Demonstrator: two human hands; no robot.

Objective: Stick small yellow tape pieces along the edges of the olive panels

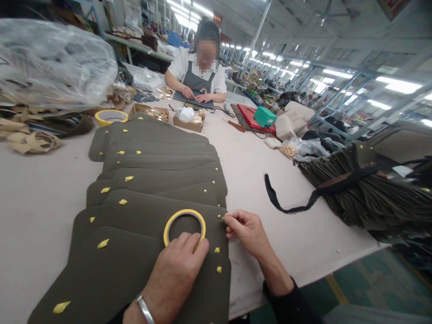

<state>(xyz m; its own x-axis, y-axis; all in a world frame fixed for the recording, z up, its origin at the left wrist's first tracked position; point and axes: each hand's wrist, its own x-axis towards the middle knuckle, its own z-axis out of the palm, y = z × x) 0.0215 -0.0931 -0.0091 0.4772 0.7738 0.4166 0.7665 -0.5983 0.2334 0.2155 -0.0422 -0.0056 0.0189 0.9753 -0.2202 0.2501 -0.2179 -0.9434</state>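
Observation:
My left hand (177, 272), with a silver bracelet at the wrist, grips the near edge of a roll of yellow tape (168, 224). The roll is over a row of overlapping olive-green fabric pieces (141, 252). My right hand (248, 227) is closed in a pinch at the right edge of a piece, with a bit of yellow tape at its fingertips. Beside those fingertips is a small metal stud (219, 217). More studs (205, 191) line the right side of the pieces farther back. Yellow tape bits (103, 243) dot the fabric.
A second tape roll (111, 117) lies behind the pieces, near small boxes (189, 121) of parts. Across the table (249, 180) a person (199, 76) works with both hands. Bundled olive pieces (357, 193) with a black strap (293, 209) lie right; plastic wrap (57, 63) is left.

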